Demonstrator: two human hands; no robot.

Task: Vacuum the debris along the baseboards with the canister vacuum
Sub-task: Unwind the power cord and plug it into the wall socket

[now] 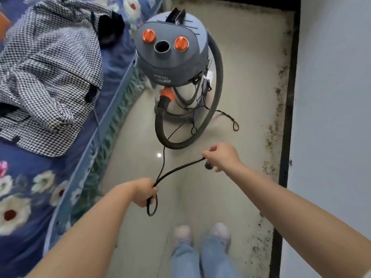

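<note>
While both hands curl their fingers round the black power cord, the left hand grips a loop and the right hand the plug end. Beyond the fingers stands the canister vacuum; debris lines the baseboard to their right.

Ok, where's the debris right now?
In the head view, the debris lies on the floor's right side along the black baseboard, right of the canister vacuum.
</note>
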